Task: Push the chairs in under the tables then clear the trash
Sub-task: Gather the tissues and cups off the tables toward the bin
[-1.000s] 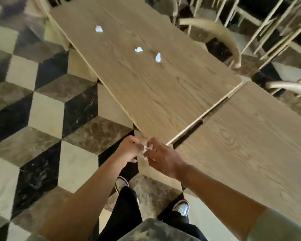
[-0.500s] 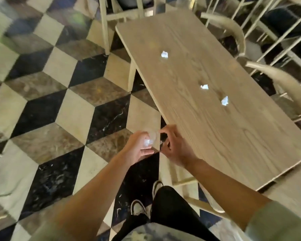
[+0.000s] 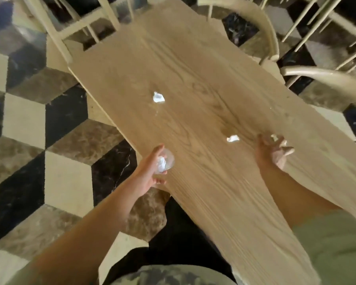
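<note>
A long wooden table point(image 3: 193, 68) runs from the near right to the far middle. My left hand point(image 3: 152, 169) holds a clear plastic cup point(image 3: 168, 159) with crumpled white paper inside, at the table's left edge. My right hand point(image 3: 275, 149) is over the table, its fingers spread around a small white paper scrap point(image 3: 274, 137). Two more paper scraps lie on the table: one point(image 3: 233, 138) just left of my right hand, another point(image 3: 158, 97) farther off at the middle left. The picture is blurred by motion.
Cream wooden chairs stand along the table's right side point(image 3: 321, 77) and far right point(image 3: 261, 23); another chair point(image 3: 78, 23) is at the far left end. The floor point(image 3: 49, 140) is black, cream and brown tile. My dark trousers show below.
The view has swung along the table. My right hand left my left hand and reached out right over the table to the nearest scrap. My left hand keeps the cup.
</note>
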Motion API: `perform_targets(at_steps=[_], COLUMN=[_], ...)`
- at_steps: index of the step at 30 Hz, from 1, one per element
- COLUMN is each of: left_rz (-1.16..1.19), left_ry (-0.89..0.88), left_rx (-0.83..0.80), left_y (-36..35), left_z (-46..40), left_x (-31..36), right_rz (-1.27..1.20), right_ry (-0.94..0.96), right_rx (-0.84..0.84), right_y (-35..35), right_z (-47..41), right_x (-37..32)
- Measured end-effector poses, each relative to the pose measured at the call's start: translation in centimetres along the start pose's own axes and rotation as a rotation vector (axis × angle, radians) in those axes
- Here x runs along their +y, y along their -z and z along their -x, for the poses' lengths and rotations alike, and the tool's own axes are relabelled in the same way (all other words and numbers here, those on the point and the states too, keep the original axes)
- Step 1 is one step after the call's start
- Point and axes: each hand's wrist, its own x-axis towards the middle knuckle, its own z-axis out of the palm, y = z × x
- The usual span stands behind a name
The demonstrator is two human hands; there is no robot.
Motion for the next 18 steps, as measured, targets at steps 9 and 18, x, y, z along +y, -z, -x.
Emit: perform_targets(at_steps=[9, 18], left_rz=[0.046, 0.007], left_ry=[0.022, -0.009], left_rx=[0.068, -0.186], left_y=[2.2, 7.9], left_z=[-6.9, -12.1], left_x=[9.3, 12.9], right_rz=[0.037, -0.187], right_ry=[0.453, -0.064], right_rx=[-0.153, 0.25], right_y=[-6.1, -3.6], right_z=[7.4, 0.2], right_x=[-6.4, -10.2])
